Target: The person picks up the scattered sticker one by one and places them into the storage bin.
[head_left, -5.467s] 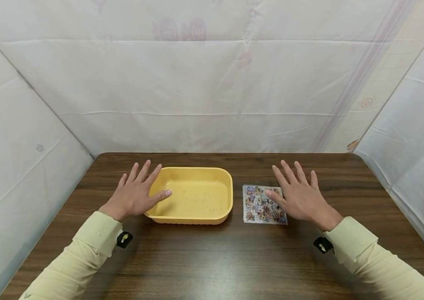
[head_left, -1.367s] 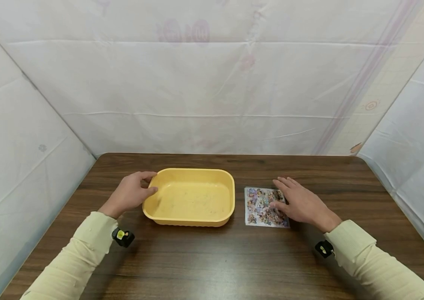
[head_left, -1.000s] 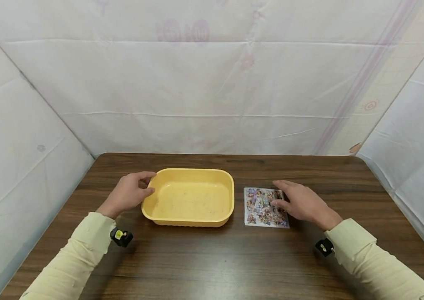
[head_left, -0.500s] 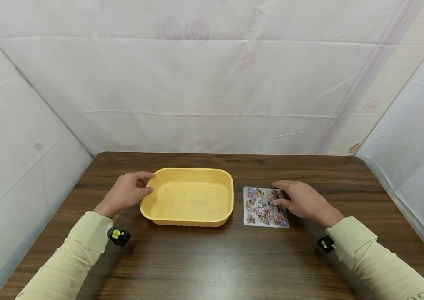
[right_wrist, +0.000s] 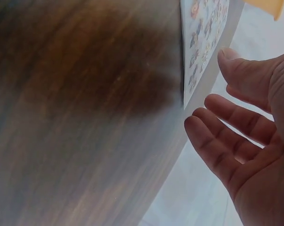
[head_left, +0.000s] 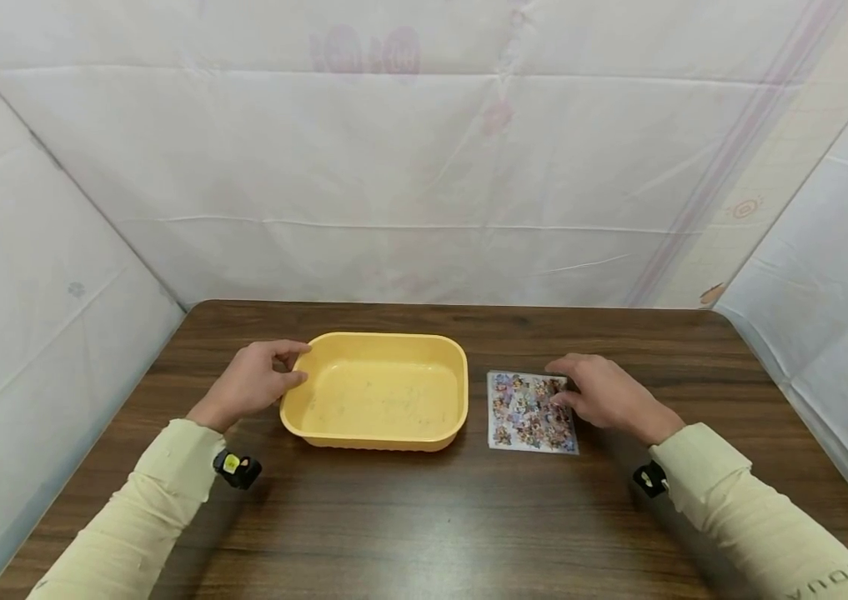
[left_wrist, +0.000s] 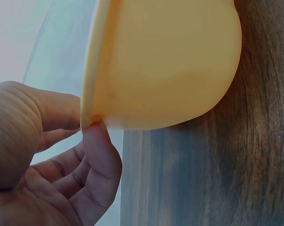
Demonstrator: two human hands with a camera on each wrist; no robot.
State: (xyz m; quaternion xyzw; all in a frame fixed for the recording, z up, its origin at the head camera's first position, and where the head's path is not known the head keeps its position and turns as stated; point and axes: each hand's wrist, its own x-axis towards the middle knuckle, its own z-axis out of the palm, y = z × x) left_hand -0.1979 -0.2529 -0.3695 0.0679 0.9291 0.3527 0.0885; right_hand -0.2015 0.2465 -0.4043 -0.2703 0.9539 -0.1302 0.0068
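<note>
My left hand is at the left end of a yellow plastic basin. In the left wrist view its thumb and fingers pinch the rim. My right hand hovers over the right edge of a thin square stack of sheets, printed with small colourful cartoon figures. The right wrist view shows the fingers loosely bent, with the thumb apart from them and nothing between. The sheets' right edge is partly covered by this hand in the head view.
Both basin and sheets rest on a dark wood-grain table, side by side with a narrow gap. White cloth walls close off the back and both sides. A small black camera is strapped to each wrist.
Both hands came down from being spread above the table. The left took hold of the basin's rim, and the basin shifted slightly left; the right's fingers drew in at the sheets' edge.
</note>
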